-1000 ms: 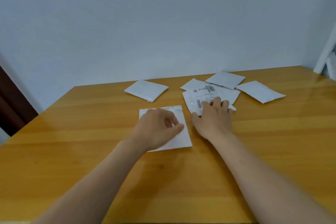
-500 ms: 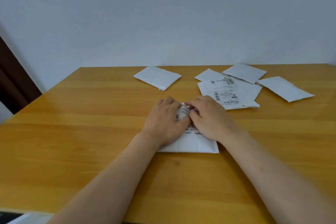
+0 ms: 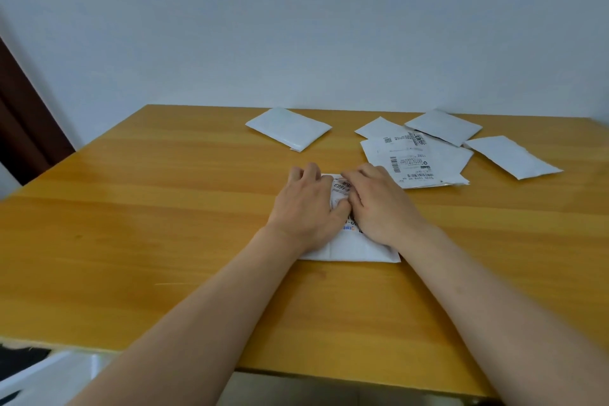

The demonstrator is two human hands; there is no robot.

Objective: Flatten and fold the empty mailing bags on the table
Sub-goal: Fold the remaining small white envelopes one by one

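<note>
we've got both hands down on the white mailing bag (image 3: pixel 349 249) near the middle of the counter (image 3: pixel 164 208), close to our edge. left hand (image 3: pixel 304 208) and right hand (image 3: pixel 379 204) sit side by side on top of it, fingers curled over at its far edge. whether they're pinching a flap or just pressing we can't tell, the knuckles hide it.

what could go wrong: the film looks slick, so if one hand lets go early the fold probably springs back, and uneven pressure could skew the crease or slide the bag along the wood (trapped air would puff it up too).

orientation: the bag's long axis seems to run left-right, near edge roughly parallel to the counter's front edge, printed label (image 3: pixel 341 189) facing up between our hands. the label's text reads sideways to us.
</note>
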